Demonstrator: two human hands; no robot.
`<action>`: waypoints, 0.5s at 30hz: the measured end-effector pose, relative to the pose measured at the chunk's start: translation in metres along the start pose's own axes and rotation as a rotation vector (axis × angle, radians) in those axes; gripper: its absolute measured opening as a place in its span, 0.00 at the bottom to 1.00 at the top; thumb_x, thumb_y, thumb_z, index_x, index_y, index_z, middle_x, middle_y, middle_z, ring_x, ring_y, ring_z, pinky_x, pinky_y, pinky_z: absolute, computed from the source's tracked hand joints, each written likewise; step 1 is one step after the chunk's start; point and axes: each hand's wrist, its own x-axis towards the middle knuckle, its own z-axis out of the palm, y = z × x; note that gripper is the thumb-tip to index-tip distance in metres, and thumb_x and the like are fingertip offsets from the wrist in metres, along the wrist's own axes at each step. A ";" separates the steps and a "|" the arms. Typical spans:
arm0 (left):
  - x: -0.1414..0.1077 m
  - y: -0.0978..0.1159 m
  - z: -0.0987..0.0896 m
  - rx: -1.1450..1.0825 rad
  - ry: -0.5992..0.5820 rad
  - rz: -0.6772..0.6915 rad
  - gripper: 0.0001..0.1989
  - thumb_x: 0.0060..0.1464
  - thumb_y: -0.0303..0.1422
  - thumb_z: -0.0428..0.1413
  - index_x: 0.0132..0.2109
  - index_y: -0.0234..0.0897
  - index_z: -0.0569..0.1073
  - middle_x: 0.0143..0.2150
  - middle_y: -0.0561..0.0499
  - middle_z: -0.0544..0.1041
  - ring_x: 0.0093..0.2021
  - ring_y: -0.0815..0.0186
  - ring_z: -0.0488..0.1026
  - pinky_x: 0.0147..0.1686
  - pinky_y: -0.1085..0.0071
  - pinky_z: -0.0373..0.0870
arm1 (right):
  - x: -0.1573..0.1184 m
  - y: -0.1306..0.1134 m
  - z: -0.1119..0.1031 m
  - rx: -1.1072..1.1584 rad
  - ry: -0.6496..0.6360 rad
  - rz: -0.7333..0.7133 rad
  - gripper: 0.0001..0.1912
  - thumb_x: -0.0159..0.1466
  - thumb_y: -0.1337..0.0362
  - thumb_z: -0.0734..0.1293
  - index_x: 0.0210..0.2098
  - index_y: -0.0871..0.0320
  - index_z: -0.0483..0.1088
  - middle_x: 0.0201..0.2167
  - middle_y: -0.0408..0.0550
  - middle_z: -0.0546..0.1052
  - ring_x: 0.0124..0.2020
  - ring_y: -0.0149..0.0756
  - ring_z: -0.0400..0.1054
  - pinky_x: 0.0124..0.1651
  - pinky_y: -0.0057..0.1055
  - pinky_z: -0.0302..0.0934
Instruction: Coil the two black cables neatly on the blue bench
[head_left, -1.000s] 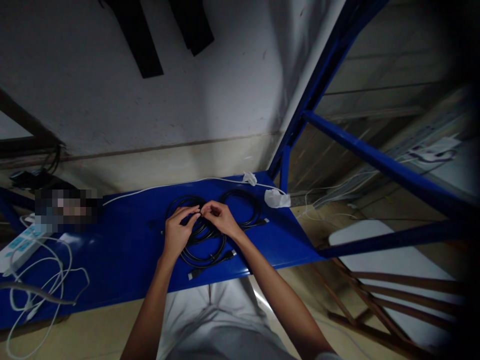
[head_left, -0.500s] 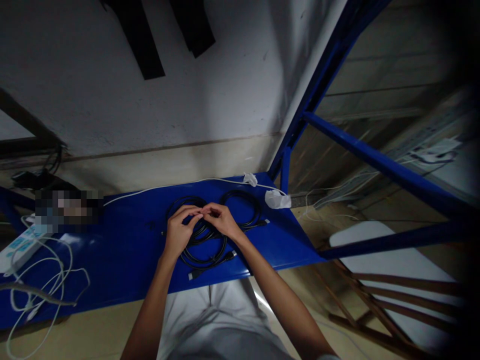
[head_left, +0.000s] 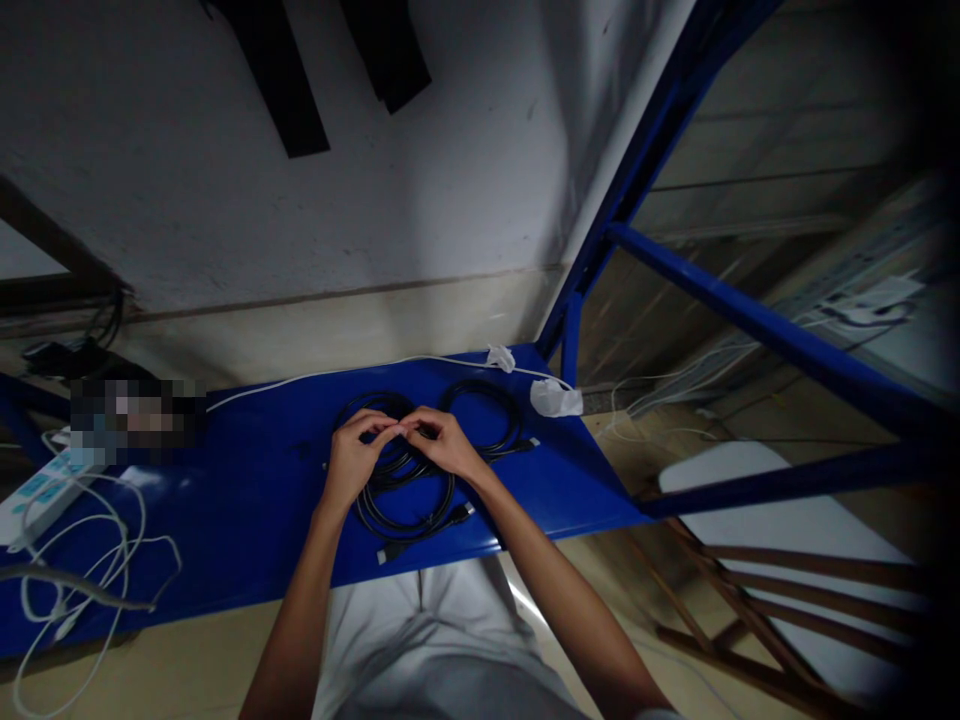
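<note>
Several coiled black cables with flat plugs lie on the blue table (head_left: 247, 520). Over the coil at the back left (head_left: 386, 397), my left hand (head_left: 352, 460) and my right hand (head_left: 446, 442) meet fingertip to fingertip. Both hands are closed in a pinch, and whatever sits between the fingers is too small or hidden to make out. Nearest to me is the front coil (head_left: 401, 527), its two plugs pointing toward the table's near edge. Beside my right hand rests the right coil (head_left: 519, 415), with a plug (head_left: 529, 444) at its lower right.
A white power strip (head_left: 37, 495) and tangled white cable (head_left: 120, 520) occupy the left end. Crumpled white plastic (head_left: 555, 398) and a thin white wire (head_left: 337, 372) lie along the back. Blue frame bars (head_left: 750, 300) and a white-seated chair (head_left: 757, 500) stand to the right.
My joined fingertips have shifted very slightly, and the left thumb now lies closer to the right fingers. The front coil's plugs have barely moved.
</note>
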 end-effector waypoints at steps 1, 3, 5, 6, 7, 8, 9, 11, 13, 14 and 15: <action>0.000 0.000 0.000 0.002 0.003 0.003 0.10 0.62 0.42 0.67 0.40 0.42 0.85 0.42 0.47 0.82 0.40 0.62 0.78 0.41 0.66 0.75 | 0.000 0.000 0.000 0.002 -0.009 0.000 0.10 0.69 0.57 0.72 0.44 0.55 0.82 0.40 0.49 0.82 0.42 0.39 0.76 0.47 0.35 0.70; -0.001 0.001 0.000 0.009 0.016 0.012 0.09 0.62 0.42 0.66 0.40 0.41 0.85 0.42 0.47 0.82 0.40 0.62 0.78 0.40 0.66 0.74 | -0.001 0.000 0.001 0.004 -0.017 0.000 0.10 0.68 0.57 0.73 0.45 0.55 0.81 0.42 0.49 0.82 0.44 0.40 0.77 0.50 0.36 0.71; -0.002 0.001 0.000 0.022 0.029 0.018 0.09 0.63 0.41 0.66 0.40 0.41 0.84 0.41 0.47 0.82 0.40 0.62 0.78 0.40 0.67 0.73 | -0.001 0.000 0.003 0.003 -0.012 -0.003 0.12 0.66 0.56 0.74 0.46 0.55 0.80 0.43 0.49 0.83 0.45 0.40 0.78 0.51 0.36 0.71; -0.002 0.001 0.001 0.026 0.030 0.018 0.09 0.63 0.41 0.66 0.39 0.41 0.84 0.41 0.47 0.82 0.41 0.62 0.78 0.40 0.67 0.73 | -0.001 0.000 0.004 -0.002 -0.004 -0.006 0.13 0.65 0.55 0.76 0.46 0.55 0.80 0.43 0.49 0.83 0.45 0.41 0.78 0.52 0.36 0.71; -0.002 0.002 0.001 0.030 0.027 0.015 0.09 0.63 0.41 0.66 0.39 0.41 0.84 0.41 0.47 0.82 0.41 0.61 0.78 0.40 0.67 0.72 | -0.001 0.000 0.004 -0.015 0.004 -0.011 0.15 0.64 0.54 0.77 0.45 0.55 0.80 0.43 0.49 0.83 0.44 0.40 0.78 0.51 0.36 0.71; -0.002 0.001 0.002 0.033 0.022 0.010 0.09 0.64 0.40 0.65 0.39 0.41 0.84 0.41 0.48 0.82 0.41 0.61 0.78 0.40 0.67 0.72 | -0.001 0.000 0.005 -0.033 0.012 -0.017 0.16 0.63 0.53 0.78 0.44 0.56 0.80 0.42 0.49 0.82 0.43 0.40 0.78 0.50 0.35 0.71; -0.002 0.001 0.002 0.037 0.015 0.004 0.09 0.64 0.40 0.65 0.39 0.41 0.84 0.40 0.48 0.82 0.41 0.61 0.79 0.39 0.67 0.71 | -0.001 0.000 0.005 -0.054 0.022 -0.021 0.16 0.63 0.52 0.79 0.43 0.56 0.79 0.41 0.48 0.82 0.42 0.40 0.77 0.49 0.35 0.70; -0.003 0.000 0.003 0.044 0.003 -0.009 0.10 0.64 0.41 0.65 0.38 0.41 0.83 0.40 0.48 0.83 0.42 0.61 0.79 0.40 0.67 0.70 | -0.002 0.000 0.006 -0.092 0.045 -0.025 0.17 0.62 0.52 0.80 0.43 0.56 0.78 0.39 0.47 0.82 0.40 0.39 0.77 0.46 0.34 0.70; -0.004 -0.002 0.005 0.046 -0.007 -0.024 0.10 0.64 0.42 0.65 0.38 0.41 0.82 0.40 0.49 0.83 0.42 0.61 0.79 0.40 0.67 0.70 | -0.002 0.000 0.006 -0.120 0.058 -0.023 0.17 0.63 0.51 0.79 0.43 0.56 0.77 0.38 0.46 0.82 0.39 0.39 0.77 0.45 0.33 0.69; -0.004 -0.003 0.005 0.045 -0.013 -0.033 0.11 0.64 0.42 0.65 0.38 0.41 0.82 0.40 0.49 0.83 0.42 0.61 0.79 0.40 0.67 0.70 | -0.002 -0.001 0.006 -0.132 0.059 -0.023 0.17 0.64 0.51 0.79 0.43 0.56 0.77 0.38 0.46 0.82 0.38 0.39 0.77 0.45 0.33 0.69; -0.004 -0.005 0.006 0.042 -0.019 -0.045 0.11 0.64 0.43 0.65 0.39 0.41 0.82 0.40 0.49 0.83 0.41 0.61 0.79 0.40 0.67 0.70 | -0.002 -0.001 0.006 -0.142 0.055 -0.026 0.17 0.65 0.51 0.78 0.43 0.56 0.77 0.38 0.46 0.82 0.38 0.39 0.77 0.44 0.33 0.69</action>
